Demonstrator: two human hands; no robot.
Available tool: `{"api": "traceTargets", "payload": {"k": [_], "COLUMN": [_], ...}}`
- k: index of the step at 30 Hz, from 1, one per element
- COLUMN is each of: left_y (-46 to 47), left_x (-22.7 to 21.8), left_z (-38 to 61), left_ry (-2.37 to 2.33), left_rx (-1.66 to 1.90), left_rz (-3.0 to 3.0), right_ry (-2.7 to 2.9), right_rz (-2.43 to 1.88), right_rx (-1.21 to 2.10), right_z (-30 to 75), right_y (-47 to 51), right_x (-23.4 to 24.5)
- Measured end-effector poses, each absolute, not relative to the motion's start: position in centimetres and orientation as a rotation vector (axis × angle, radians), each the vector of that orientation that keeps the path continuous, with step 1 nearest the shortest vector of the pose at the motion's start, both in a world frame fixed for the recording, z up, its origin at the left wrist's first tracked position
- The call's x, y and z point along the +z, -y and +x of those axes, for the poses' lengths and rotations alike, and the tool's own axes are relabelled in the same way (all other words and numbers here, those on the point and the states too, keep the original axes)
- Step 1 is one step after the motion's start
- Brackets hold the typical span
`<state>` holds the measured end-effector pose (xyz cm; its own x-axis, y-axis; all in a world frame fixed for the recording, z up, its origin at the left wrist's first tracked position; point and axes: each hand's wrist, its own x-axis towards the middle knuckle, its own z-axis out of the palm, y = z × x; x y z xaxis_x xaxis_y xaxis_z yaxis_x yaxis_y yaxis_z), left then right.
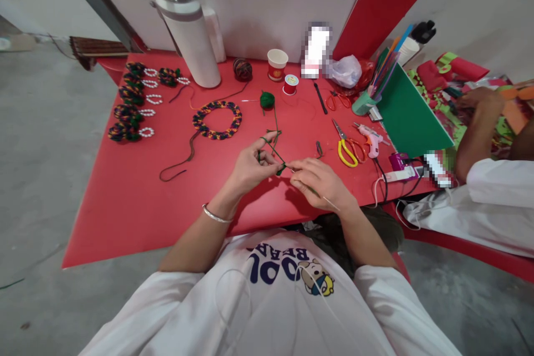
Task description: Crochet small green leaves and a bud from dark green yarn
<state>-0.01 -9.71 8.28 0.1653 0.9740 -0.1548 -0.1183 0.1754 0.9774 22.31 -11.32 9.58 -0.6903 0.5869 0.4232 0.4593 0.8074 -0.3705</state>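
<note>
Green yarn (275,147) is looped over the raised index finger of my left hand (253,167), which also pinches a small green crocheted piece (281,169). My right hand (319,182) grips a thin crochet hook (331,203), its tip at the green piece and its shaft sticking out by the wrist. The yarn runs up to a small green ball (267,100) on the red table (137,194). Left of that ball lies a crocheted ring (217,120) in dark, orange and green yarn, with a long brown tail.
Multicoloured crocheted pieces (127,111) with pearl loops line the left. A white flask (187,39), a yarn ball (242,69) and a paper cup (277,64) stand behind. Yellow-handled scissors (346,147) and a pink glue gun (372,139) lie right. Another person's arm (478,122) is beyond the green board (411,111).
</note>
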Motion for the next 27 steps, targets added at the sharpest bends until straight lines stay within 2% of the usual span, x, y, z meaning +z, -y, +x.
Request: {"api": "traceTargets", "payload": {"k": [5,15,19,22,27], "left_y": [9.5,9.8,9.5,9.3,9.5], "left_x": [8.3,8.4,8.1,8.1,8.4], "left_z": [0.0,0.5,-0.2,-1.0,-1.2], "left_ry": [-1.023,-0.945,-0.747,-0.671,-0.843], "left_rx": [1.079,1.128,0.949,0.827,0.905], "left_rz": [1.004,0.945,0.819,0.770,0.900], "right_ry": [2.392,2.154,2.081,2.122,2.366], "right_rz": [-0.795,-0.814,-0.734,-0.613,-0.505], "right_rx": [0.084,0.066,-0.048,0.063,0.390], "right_z": [21.4,20.2,20.4,21.2,23.4], "right_y": [12.4,12.9,12.0,10.8,10.1], "right_x": [7.0,4.2,2.6,3.7,8.4]}}
